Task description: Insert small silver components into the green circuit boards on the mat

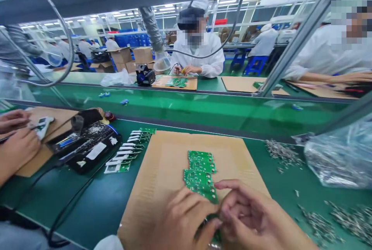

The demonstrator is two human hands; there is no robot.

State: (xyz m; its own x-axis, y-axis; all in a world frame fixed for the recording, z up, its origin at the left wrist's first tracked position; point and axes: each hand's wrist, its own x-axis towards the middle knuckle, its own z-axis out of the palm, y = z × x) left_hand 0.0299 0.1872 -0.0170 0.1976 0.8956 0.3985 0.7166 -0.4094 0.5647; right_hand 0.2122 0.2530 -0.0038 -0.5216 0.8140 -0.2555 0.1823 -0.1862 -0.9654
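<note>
Green circuit boards (pixel 200 180) lie in a column on a brown cardboard sheet (pixel 162 165), solder points and round holes showing. My left hand (pixel 186 219) curls over the near end of the column, its thumb and fingers closed on a green board (pixel 216 236) that is mostly hidden beneath both hands. Against its fingertips, my right hand (pixel 247 213) is closed in a pinch; whatever sits between those fingers is too small or covered to make out. The right index finger reaches up beside the edge of the middle board.
Small metal parts (pixel 281 153) lie in piles at right, near a clear plastic bag (pixel 343 157). Left of the cardboard stand boards with white parts (pixel 128 151), a black tray (pixel 93 145) and a cable. A co-worker's hands (pixel 20 145) work at far left; other people sit across the green belt (pixel 174 105).
</note>
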